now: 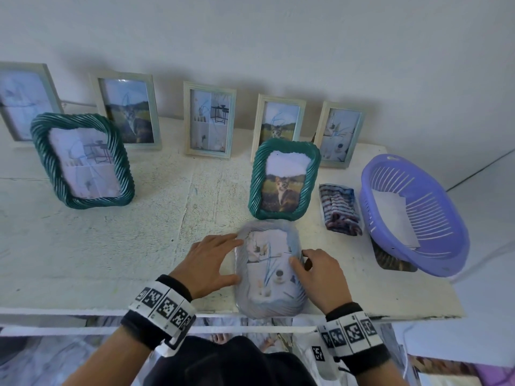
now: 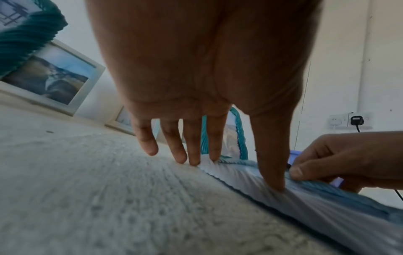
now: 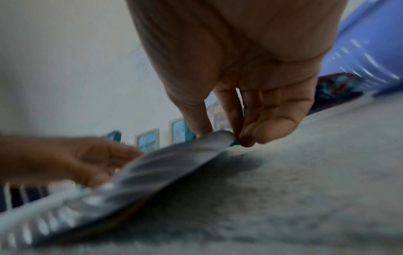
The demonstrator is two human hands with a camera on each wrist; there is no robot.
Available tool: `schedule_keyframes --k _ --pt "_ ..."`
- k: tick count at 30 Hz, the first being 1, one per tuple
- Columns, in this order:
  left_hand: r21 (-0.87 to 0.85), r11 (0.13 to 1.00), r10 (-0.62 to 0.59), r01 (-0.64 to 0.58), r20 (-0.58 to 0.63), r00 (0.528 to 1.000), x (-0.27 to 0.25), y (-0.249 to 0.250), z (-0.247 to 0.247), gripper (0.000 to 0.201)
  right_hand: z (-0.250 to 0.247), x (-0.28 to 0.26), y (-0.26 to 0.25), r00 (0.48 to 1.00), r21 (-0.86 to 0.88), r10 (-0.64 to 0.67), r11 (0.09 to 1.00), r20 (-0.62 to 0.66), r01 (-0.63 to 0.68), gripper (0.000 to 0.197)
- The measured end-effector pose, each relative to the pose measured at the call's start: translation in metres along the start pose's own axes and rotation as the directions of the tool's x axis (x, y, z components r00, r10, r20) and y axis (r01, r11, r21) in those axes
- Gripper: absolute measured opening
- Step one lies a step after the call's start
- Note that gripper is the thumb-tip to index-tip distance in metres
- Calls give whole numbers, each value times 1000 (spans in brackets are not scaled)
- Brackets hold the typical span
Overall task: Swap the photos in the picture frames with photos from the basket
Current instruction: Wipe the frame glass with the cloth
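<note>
While I watch from the head camera, a pale blue rope-edged picture frame (image 1: 269, 270) lies face-up at the near edge of the white counter (image 1: 111, 246), blurred so that its photo (image 1: 269, 263) reads only as a pale collage. My left hand (image 1: 207, 264) has its fingers stretched out straight, their tips and the thumb pressing the frame's left rim; the left wrist view shows the same, so that grip is open. My right hand (image 1: 320, 277) sits at the right rim with curled fingers and a thumb pinching the edge, and the right wrist view, though badly smeared, shows that side of the frame raised off the counter. A green rope-edged frame (image 1: 284, 179) with a cat photo stands upright just behind. To its right a striped print (image 1: 338, 210) lies flat beside the purple basket (image 1: 446, 263), which holds a white sheet (image 1: 395, 218) turned so I cannot tell what it shows. Another dark print (image 1: 390, 260) is mostly hidden beneath the basket. A second green frame (image 1: 83, 157) stands far left, and five pale frames line the wall, the leftmost (image 1: 25, 101) cut off by the picture's edge.
</note>
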State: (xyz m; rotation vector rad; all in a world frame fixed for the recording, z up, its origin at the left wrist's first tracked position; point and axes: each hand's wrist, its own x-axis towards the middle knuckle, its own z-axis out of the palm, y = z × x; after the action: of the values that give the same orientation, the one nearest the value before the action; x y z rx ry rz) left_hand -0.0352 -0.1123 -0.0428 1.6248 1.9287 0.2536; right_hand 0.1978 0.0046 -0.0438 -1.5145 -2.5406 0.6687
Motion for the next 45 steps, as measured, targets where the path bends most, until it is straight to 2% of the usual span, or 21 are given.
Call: schedule_keyframes --k 3,6,9,11,12,14,16,19,24,26,29,34,37,40,42,45 --pt "11 1000 -6 6 7 1000 1 1 1 85 1 -2 -7 998 -177 22 984 51 -13 32" --pt "17 1000 -8 9 -19 1000 1 2 2 81 -10 0 -12 998 -196 32 980 54 -21 34" --pt "35 999 -5 6 -30 1000 1 3 5 80 -28 21 -7 989 -136 -16 991 -147 -4 35" --pt "43 999 -4 6 -38 999 1 3 5 80 -42 46 -1 953 -165 -80 986 -293 32 34" --pt "53 999 -4 6 -41 999 2 3 4 81 -47 60 2 946 -194 -90 981 -312 29 36" --pt "78 997 -5 9 -44 999 2 4 4 80 -57 90 10 967 -255 -33 966 -253 -34 44" --pt "80 997 -9 13 -48 999 2 5 4 80 -58 114 19 990 -333 76 936 -121 -113 51" --pt "77 997 -12 16 -51 999 1 5 4 79 -48 132 32 968 -368 243 907 58 -206 56" --pt "93 995 -15 19 -43 999 0 6 3 79 -36 137 42 963 -367 266 901 46 -231 59" --pt "100 995 -16 19 -37 999 1 7 3 79 -37 141 46 975 -391 223 897 -2 -206 58" --pt "102 995 -14 15 -18 1000 1 9 0 79 -43 134 47 993 -364 77 926 -92 -105 50" --pt "112 994 -7 2 47 999 3 10 -11 84 -56 68 21 985 -163 -54 986 -163 27 47" --pt "142 989 20 -30 72 997 8 11 -19 90 -51 20 -9 980 -103 -144 986 -135 130 43" --pt "235 967 67 -96 127 990 16 14 -26 95 -29 -2 -31 969 -139 -248 960 -20 243 47" --pt "323 935 91 -143 172 981 21 15 -29 97 -10 -3 -37 963 -226 -262 936 59 269 47" --pt "410 893 102 -184 214 972 23 15 -28 99 3 -1 -43 974 -367 -209 903 81 224 35"
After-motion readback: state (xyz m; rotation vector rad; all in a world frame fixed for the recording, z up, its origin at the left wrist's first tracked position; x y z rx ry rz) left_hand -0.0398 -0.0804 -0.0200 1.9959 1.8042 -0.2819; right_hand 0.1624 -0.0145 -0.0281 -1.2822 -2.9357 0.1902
